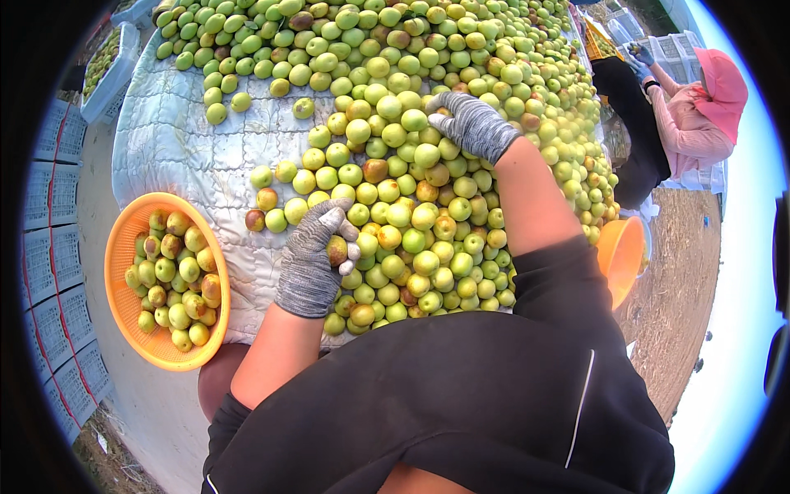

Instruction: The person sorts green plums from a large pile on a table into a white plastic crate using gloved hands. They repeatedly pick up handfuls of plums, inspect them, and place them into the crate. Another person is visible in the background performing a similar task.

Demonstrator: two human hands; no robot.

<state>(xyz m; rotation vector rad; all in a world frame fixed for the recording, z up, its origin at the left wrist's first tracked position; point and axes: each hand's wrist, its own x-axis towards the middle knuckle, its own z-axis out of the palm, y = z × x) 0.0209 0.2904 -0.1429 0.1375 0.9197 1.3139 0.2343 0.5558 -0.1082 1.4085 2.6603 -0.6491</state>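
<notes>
A wide heap of round green jujubes, some blotched brown, lies on a pale quilted cloth in front of me. My left hand, in a grey knit glove, is at the near left of the heap. Its fingers curl around a brown-marked jujube. My right hand, gloved alike, reaches farther over the heap. Its thumb and fingers are apart and rest against fruit, with nothing visibly held; part of the fingers is hard to see.
An orange basket holding green and browned jujubes stands left of my left hand. Another orange container is at my right side. Stacked pale crates line the far left. A co-worker in a pink hat sits at the right.
</notes>
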